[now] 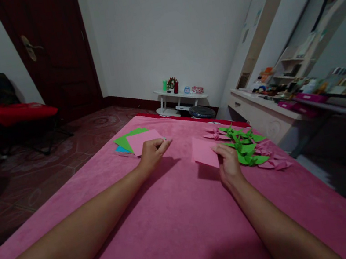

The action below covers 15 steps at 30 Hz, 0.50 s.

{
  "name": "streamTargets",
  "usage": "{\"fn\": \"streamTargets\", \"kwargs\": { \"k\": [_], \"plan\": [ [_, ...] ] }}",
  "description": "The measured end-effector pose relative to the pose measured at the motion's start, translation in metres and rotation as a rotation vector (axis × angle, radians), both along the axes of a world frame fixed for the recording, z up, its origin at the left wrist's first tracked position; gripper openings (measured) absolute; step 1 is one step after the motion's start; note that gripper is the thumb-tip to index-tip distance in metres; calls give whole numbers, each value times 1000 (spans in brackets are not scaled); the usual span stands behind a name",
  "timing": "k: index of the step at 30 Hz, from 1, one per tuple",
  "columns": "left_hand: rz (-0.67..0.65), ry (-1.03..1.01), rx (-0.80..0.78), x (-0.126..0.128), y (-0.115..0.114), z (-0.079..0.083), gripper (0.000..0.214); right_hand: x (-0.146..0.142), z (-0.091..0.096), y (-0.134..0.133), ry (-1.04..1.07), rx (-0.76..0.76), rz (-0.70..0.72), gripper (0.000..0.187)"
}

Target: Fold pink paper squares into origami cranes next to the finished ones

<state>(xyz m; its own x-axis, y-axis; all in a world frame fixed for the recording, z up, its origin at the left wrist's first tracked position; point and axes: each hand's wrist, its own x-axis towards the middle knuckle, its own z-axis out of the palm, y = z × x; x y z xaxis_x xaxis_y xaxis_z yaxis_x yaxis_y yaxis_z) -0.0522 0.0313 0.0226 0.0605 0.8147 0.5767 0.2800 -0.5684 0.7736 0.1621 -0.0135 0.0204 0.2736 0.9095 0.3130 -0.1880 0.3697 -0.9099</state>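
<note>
We log the pink sheet (205,152) just left of the folded paper birds (247,150), tilted and apparently lifted off the pink cloth (177,231), judging by the shadow under it. Our right hand (228,160), between sheet and birds, pinches it by the edge nearest the birds, thumb on the upper face. Our left hand (152,154) is well to the left of the birds, at the near right side of the paper stack (124,142); its fingers are curled and narrow, and whether they hold or touch anything we cannot tell. Handling estimate: very light, thin, flexible, only mildly slippery, easily creased or torn; best taken flat at an edge or corner, with little pressure. Orientation: roughly square, no clear long axis; one edge faces the birds, the opposite edge points away from them. A second layer seems to show along that far edge; folded or doubled, we cannot tell.
</note>
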Motion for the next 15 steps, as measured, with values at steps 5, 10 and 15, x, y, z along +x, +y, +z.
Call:
{"fn": "streamTargets", "kwargs": {
  "k": [5, 10, 15],
  "plan": [
    [-327, -81, -317, 17, -14, -2, 55, -2, -2, 3, 12, -115, 83, 23],
    [-484, -97, -420, 32, -29, -3, 51, -13, -4, -5, -112, -109, 80, 31],
    [-405, -188, -395, 32, -28, -5, 47, -17, -4, -8, -151, -126, 131, 29]
  ]
}}
